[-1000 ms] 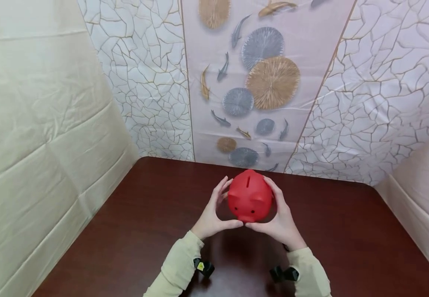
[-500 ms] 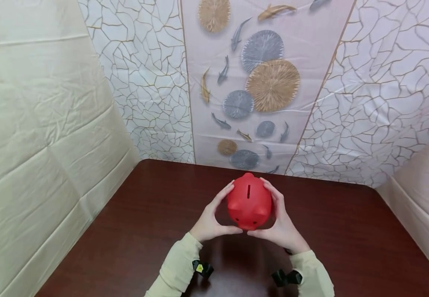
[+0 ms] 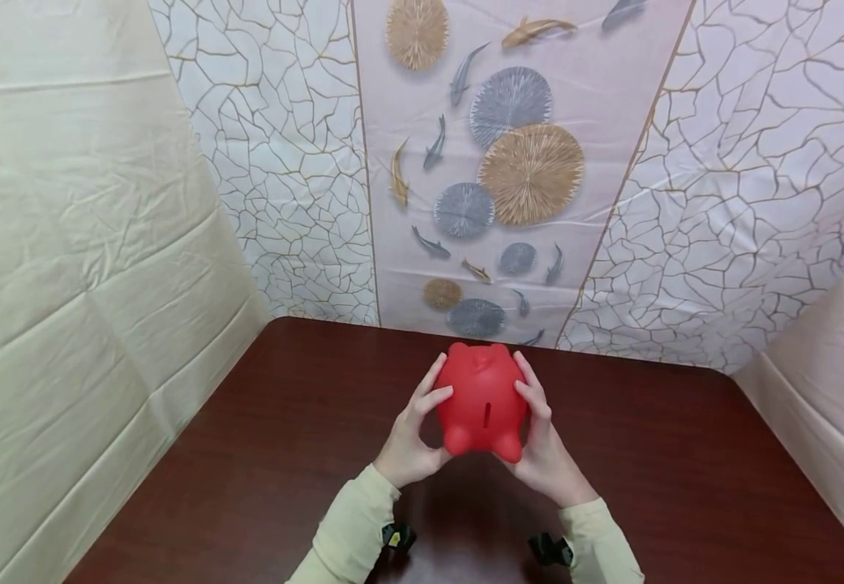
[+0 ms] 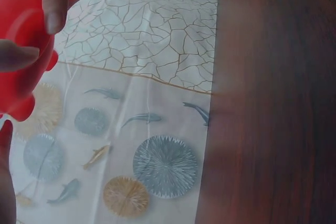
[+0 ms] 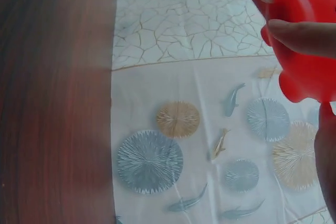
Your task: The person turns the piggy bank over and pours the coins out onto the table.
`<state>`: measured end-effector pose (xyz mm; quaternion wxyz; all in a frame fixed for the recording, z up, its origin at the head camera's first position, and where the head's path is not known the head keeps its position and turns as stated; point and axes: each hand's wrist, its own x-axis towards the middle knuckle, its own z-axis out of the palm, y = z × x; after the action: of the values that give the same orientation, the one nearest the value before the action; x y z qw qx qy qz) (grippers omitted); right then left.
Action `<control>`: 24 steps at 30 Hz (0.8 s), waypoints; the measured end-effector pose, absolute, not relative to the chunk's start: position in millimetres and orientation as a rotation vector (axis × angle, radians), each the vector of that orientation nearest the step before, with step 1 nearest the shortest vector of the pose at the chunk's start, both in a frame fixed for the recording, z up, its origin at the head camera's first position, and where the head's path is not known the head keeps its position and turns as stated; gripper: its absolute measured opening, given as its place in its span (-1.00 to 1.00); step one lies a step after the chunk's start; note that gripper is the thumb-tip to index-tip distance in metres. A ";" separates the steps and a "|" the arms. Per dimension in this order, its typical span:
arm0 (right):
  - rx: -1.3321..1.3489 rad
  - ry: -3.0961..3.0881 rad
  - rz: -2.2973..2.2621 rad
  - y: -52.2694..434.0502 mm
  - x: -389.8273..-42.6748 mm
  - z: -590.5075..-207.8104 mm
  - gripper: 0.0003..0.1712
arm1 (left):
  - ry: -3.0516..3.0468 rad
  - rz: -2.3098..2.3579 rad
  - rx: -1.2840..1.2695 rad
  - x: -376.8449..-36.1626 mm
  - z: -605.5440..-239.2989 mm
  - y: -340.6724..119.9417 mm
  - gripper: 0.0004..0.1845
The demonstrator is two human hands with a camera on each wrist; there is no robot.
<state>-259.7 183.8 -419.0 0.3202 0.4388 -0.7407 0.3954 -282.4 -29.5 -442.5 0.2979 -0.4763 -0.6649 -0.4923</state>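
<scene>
A red piggy bank [image 3: 483,397] is held between both hands above the table. Its coin slot faces up toward me in the head view, with a small nub and two rounded bumps at the far end and the ears at the near end. My left hand [image 3: 410,446] grips its left side, fingers spread over the surface and the thumb partly hidden under the near end. On the opposite side, my right hand [image 3: 549,454] grips it the same way. Both wrist views show part of the piggy bank [image 4: 21,77] with fingertips against it, an eye dot visible.
The dark reddish-brown table [image 3: 684,454] spreads under the hands. Behind it hangs a cloth [image 3: 422,324] printed with fish and round leaves. Plain cream cloth [image 3: 100,284] stands along the left. Black wrist devices [image 3: 398,537] sit at both sleeves.
The piggy bank has been tipped in both hands: its face, earlier toward me, has turned downward, and its slot and rear end have rolled up toward me. Fingers have shifted over its sides.
</scene>
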 end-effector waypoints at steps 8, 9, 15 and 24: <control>0.954 -2.212 1.102 191.1 -256.2 -410.0 0.34 | -1.886 -1.376 -1.192 -288.0 -438.7 -34.3 0.06; 0.922 -2.237 1.114 191.7 -256.0 -409.8 0.37 | -1.906 -1.394 -1.177 -288.3 -438.3 -34.7 0.06; 0.716 -2.342 1.210 189.5 -255.0 -414.4 0.31 | -2.046 -1.526 -1.010 -285.0 -439.7 -35.0 0.02; 0.399 -2.444 1.733 176.5 -254.3 -423.6 0.05 | -2.211 -1.793 -0.725 -283.7 -450.0 -31.8 -0.21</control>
<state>-254.3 176.5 -423.6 0.0595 0.1319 -0.8071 0.5723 -283.7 -31.8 -450.0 0.1018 -0.2457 -0.7488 -0.6071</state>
